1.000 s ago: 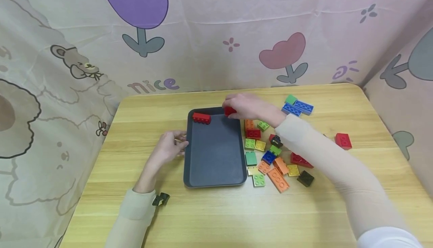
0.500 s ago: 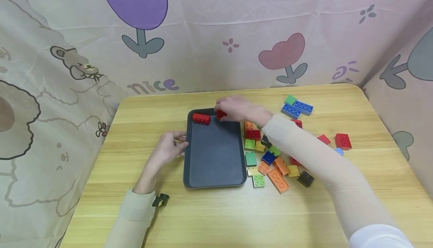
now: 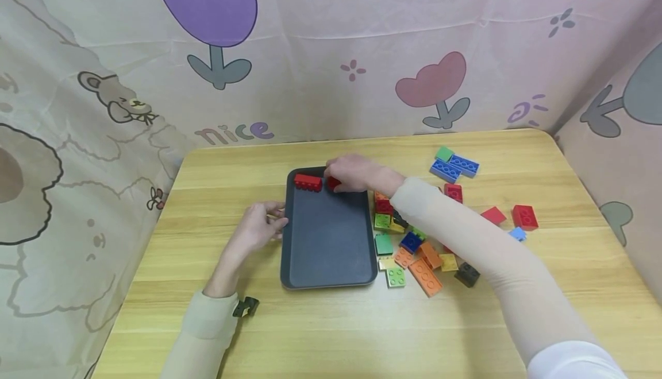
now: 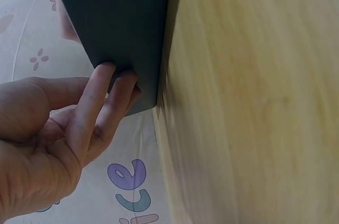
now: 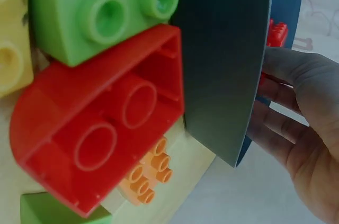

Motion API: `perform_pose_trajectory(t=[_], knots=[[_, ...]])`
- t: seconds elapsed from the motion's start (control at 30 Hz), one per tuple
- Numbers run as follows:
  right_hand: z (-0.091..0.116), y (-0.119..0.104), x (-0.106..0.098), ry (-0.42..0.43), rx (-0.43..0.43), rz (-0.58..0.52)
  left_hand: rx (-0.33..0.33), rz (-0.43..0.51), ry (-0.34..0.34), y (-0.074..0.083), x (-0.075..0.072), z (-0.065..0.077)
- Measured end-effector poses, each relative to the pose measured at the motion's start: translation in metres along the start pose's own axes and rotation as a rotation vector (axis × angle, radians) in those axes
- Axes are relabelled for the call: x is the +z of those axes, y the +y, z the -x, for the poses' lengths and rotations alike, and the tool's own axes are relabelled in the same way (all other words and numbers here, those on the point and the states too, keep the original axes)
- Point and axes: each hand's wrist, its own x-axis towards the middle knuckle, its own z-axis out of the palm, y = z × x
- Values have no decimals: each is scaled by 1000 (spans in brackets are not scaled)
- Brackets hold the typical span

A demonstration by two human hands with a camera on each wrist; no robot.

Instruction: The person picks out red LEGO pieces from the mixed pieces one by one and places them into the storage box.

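Partly hidden, a red plastic toy brick (image 3: 334,183) is pinched in the fingers of a person's right hand (image 3: 354,173) at the far end of a dark grey rectangular tray (image 3: 331,235), just right of a red studded plastic brick (image 3: 308,181). The left hand (image 3: 257,224), fingers loosely extended, touches the tray's left side; multicoloured plastic bricks (image 3: 425,277) lie on the pale wooden bench (image 3: 295,333).

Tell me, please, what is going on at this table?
A person is handling toy blocks at a table. The right hand holds a red block at the far end of a dark tray, while the left hand touches the tray's left side. Another red block lies in the tray's far left corner. Loose blocks of several colours lie on the table, right of the tray.
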Motion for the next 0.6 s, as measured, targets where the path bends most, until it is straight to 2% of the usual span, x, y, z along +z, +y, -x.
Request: perform_pose_trajectory(t=[0.6], knots=[[-5,-3,2,6,-8,-30,18,-13,12,-3,0,-2]])
